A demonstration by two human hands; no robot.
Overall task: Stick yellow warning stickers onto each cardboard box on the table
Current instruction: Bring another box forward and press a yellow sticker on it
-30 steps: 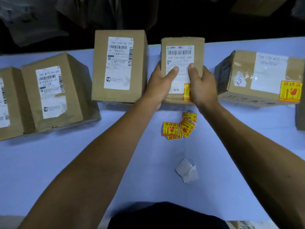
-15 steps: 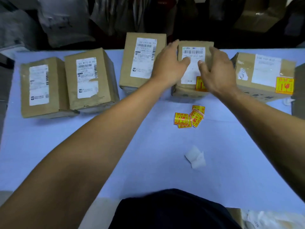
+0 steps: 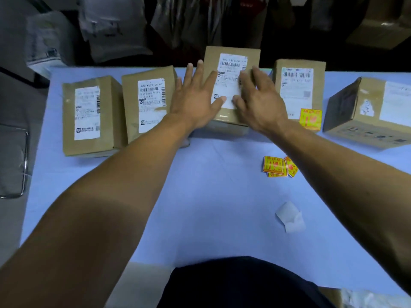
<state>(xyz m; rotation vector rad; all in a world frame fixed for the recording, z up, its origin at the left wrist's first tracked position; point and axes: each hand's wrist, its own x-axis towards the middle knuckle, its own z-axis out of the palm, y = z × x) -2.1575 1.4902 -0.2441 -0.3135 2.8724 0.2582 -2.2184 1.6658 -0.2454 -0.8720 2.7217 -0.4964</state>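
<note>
Head view: my left hand (image 3: 195,101) and right hand (image 3: 259,103), fingers spread flat, have moved left from the stickered box (image 3: 299,94) onto the middle box (image 3: 231,85). Spare yellow stickers (image 3: 279,166) lie near on the bench (image 3: 200,196).

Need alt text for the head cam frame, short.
Both hands, left hand and right hand, reach open over the middle brown cardboard box in a row of five on a blue table; loose yellow warning stickers lie nearby.
</note>
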